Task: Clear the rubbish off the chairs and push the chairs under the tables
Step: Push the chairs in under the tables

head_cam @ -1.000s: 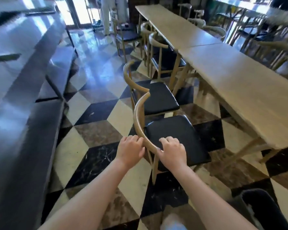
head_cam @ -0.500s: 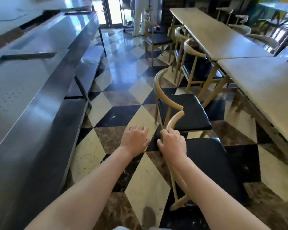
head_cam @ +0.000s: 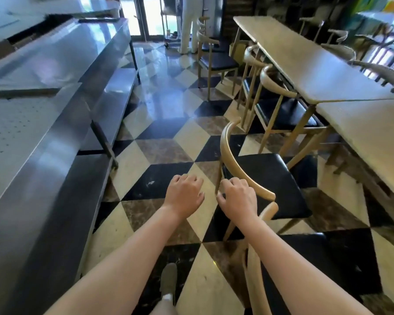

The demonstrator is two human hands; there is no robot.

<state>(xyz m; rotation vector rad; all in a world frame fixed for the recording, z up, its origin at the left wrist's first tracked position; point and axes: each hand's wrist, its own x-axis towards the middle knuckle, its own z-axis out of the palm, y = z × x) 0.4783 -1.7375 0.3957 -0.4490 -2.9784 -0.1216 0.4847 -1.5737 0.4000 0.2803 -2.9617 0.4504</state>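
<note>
A wooden chair with a black seat stands out from the long wooden table, its curved backrest toward me. My right hand sits against the outer side of that backrest with fingers loosely curled; no grip on it shows. My left hand hovers over the floor to the left, loosely curled and holding nothing. A nearer chair lies below my right forearm, its backrest beside my arm. No rubbish shows on either seat.
A steel counter with a lower shelf runs along the left. Two more chairs sit partly under a second table; another chair stands in the aisle. A person in white stands by the door. Checkered floor lies between.
My right hand let go of the nearer chair's backrest, and both hands moved forward to the following chair. The nearer chair now lies low in the view, under my right arm.
</note>
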